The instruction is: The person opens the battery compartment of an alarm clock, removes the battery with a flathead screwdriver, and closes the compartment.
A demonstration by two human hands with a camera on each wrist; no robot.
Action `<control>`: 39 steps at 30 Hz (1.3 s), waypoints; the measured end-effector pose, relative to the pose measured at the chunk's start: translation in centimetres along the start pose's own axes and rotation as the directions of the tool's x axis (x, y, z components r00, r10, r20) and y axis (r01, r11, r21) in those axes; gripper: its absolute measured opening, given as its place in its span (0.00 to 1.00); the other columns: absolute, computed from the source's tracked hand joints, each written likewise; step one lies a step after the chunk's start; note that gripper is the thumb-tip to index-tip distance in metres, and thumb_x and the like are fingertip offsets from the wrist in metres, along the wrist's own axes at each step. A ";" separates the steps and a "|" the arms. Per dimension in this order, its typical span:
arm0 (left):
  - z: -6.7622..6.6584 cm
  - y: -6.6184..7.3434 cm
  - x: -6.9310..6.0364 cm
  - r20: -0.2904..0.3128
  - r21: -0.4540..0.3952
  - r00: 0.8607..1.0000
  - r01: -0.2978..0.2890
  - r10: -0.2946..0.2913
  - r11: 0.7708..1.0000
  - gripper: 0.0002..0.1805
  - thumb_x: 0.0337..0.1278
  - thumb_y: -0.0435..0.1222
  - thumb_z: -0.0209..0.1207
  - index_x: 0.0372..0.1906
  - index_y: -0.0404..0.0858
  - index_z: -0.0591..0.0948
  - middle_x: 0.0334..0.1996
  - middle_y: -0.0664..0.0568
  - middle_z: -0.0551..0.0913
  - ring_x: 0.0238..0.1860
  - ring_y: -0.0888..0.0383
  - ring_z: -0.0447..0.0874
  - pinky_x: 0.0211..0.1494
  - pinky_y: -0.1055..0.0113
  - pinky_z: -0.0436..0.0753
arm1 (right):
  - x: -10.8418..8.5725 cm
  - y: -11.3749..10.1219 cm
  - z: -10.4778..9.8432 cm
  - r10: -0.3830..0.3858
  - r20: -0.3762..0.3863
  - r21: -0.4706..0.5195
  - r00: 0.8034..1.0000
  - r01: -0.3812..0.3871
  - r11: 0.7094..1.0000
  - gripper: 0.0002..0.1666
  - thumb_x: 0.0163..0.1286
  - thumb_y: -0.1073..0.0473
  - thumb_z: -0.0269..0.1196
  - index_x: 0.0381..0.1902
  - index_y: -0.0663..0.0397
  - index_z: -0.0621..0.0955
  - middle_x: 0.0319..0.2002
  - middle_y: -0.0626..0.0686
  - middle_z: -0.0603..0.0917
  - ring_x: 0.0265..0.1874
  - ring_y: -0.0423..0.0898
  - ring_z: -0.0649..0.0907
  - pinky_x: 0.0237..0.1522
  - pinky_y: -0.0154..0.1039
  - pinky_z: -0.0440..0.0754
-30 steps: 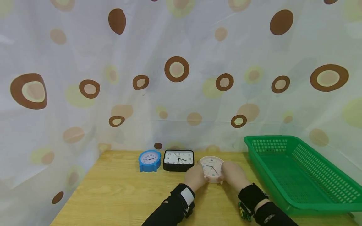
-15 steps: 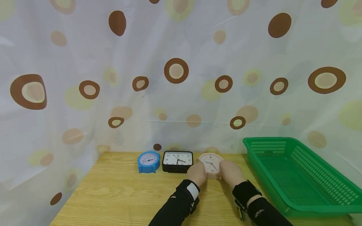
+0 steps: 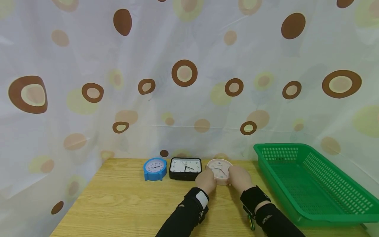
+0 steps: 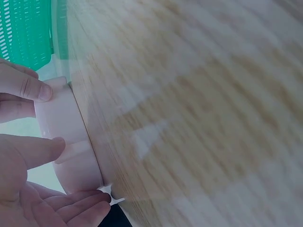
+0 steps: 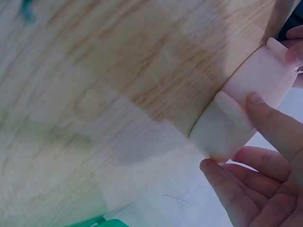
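A round pale pink alarm clock (image 3: 219, 171) sits at the back of the wooden table, dial facing up and toward me. My left hand (image 3: 205, 181) holds its left side, and my right hand (image 3: 240, 179) holds its right side. In the left wrist view, the left thumb presses the pink clock's rim (image 4: 61, 116), with the fingers beside it. From the right wrist, the right thumb (image 5: 265, 111) lies against the clock near a small foot, and the other fingers reach around its side. A black rectangular clock (image 3: 185, 169) stands just left of it, then a blue clock (image 3: 155, 169).
A green plastic basket (image 3: 276, 184) with perforated sides stands to the right. A small green and gold object (image 3: 251, 222) lies on the table (image 3: 124, 200) under my right wrist, partly hidden. A dotted curtain (image 3: 189, 108) hangs behind the table.
Both hands have pushed the pink clock slightly back, away from me, so it is closer in line with the other two clocks. Over the last half second it has barely moved.
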State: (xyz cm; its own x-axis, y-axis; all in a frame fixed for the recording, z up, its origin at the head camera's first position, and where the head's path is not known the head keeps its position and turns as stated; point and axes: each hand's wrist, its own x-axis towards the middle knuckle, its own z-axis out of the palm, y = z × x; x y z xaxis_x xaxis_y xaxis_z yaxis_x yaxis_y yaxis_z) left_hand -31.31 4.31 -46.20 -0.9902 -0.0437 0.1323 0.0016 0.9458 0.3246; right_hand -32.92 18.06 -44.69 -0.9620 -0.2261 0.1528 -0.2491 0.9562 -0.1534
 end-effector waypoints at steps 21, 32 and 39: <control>1.2 -0.2 -0.3 -0.012 0.006 1.000 -0.017 0.017 1.000 0.38 0.67 0.39 0.67 0.75 0.25 0.70 0.38 0.45 0.91 0.30 0.55 0.88 0.32 0.63 0.87 | -0.4 0.1 0.4 -0.017 -0.034 -0.027 0.999 0.016 1.000 0.13 0.60 0.65 0.78 0.30 0.63 0.82 0.31 0.58 0.87 0.29 0.51 0.83 0.38 0.49 0.85; 0.2 -0.4 -0.8 -0.054 0.177 0.982 -0.170 0.182 0.970 0.40 0.65 0.45 0.69 0.75 0.28 0.71 0.48 0.44 0.91 0.40 0.54 0.91 0.32 0.65 0.87 | -1.7 -0.4 -0.2 0.006 -0.040 -0.024 0.999 -0.007 1.000 0.27 0.67 0.53 0.75 0.48 0.74 0.84 0.38 0.65 0.88 0.34 0.57 0.88 0.35 0.52 0.87; -2.2 -1.2 -1.6 -0.047 0.330 0.956 -0.257 0.288 0.908 0.39 0.70 0.52 0.67 0.75 0.32 0.73 0.60 0.44 0.86 0.56 0.55 0.88 0.47 0.68 0.91 | -3.1 -1.6 -2.2 -0.040 -0.088 -0.078 0.995 0.033 0.996 0.40 0.70 0.49 0.74 0.64 0.78 0.77 0.48 0.69 0.87 0.44 0.63 0.88 0.44 0.55 0.89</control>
